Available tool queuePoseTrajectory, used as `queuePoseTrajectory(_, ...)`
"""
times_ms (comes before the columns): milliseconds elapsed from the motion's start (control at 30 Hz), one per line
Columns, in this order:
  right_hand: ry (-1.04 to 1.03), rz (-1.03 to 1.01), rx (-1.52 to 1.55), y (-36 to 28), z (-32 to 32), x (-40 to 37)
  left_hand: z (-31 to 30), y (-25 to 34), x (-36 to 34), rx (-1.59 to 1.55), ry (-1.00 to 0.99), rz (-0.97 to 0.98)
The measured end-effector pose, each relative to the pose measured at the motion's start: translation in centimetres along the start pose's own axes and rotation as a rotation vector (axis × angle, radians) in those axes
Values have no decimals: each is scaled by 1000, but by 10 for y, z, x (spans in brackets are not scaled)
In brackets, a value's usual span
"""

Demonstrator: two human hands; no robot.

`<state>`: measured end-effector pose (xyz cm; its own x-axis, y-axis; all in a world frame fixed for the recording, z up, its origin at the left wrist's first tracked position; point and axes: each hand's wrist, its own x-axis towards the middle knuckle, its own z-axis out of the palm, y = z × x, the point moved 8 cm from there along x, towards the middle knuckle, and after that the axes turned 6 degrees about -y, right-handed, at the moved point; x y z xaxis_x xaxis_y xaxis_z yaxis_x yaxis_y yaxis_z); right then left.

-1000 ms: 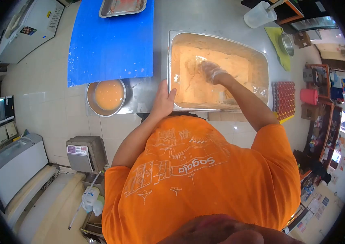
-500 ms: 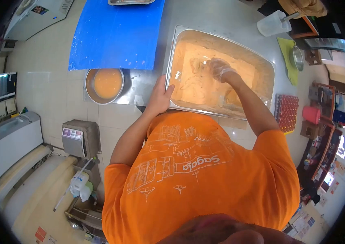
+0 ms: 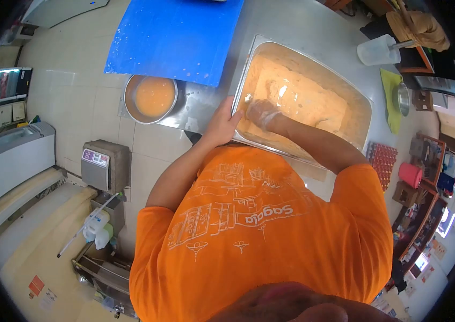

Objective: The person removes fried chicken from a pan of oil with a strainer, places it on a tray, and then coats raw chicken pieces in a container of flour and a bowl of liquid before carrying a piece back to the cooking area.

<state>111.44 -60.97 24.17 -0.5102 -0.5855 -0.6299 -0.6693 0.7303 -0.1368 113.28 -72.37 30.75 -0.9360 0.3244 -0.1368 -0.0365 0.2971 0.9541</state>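
A deep rectangular metal pan (image 3: pixel 368 115) holds a pale orange powder (image 3: pixel 313 86), which looks like seasoned flour, with lumps or pieces partly buried in it. My left hand (image 3: pixel 224 121) grips the pan's left rim, thumb on the inner side. Down in the powder near that same side is my right hand (image 3: pixel 262 113), in a clear plastic glove. Its fingers point down and are blurred and partly hidden, so whether they hold anything does not show.
A metal bowl of orange liquid (image 3: pixel 154 96) stands at the counter's left edge, below a blue board (image 3: pixel 173 40). To the right are a translucent jug (image 3: pixel 377 51), a steel bowl (image 3: pixel 403 99) on a green cloth (image 3: pixel 390 91), and a red egg tray (image 3: pixel 382 161).
My right hand has moved from the middle of the pan to its left side, near my left hand. My left hand stays on the rim. The whole view has shifted a little.
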Motion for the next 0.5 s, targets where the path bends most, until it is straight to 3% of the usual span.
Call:
queuePoseTrajectory(33, -69, 7, 29, 2, 6, 2, 0, -1, 0, -6, -7, -9)
queuePoseTrajectory(233, -7, 131, 125, 34, -13, -12, 0, 2, 0, -31, -34, -9)
queuePoseTrajectory(333, 84, 201, 73, 74, -34, -42, 0, -1, 1, -19, -29, 24)
queuePoseTrajectory(433, 2, 298, 247, 121, -37, -60, 2, -6, 0, -11, -45, -1)
queuePoseTrajectory(500, 71, 326, 294, 149, -22, -70, 3, -7, 1, -9, -60, -11)
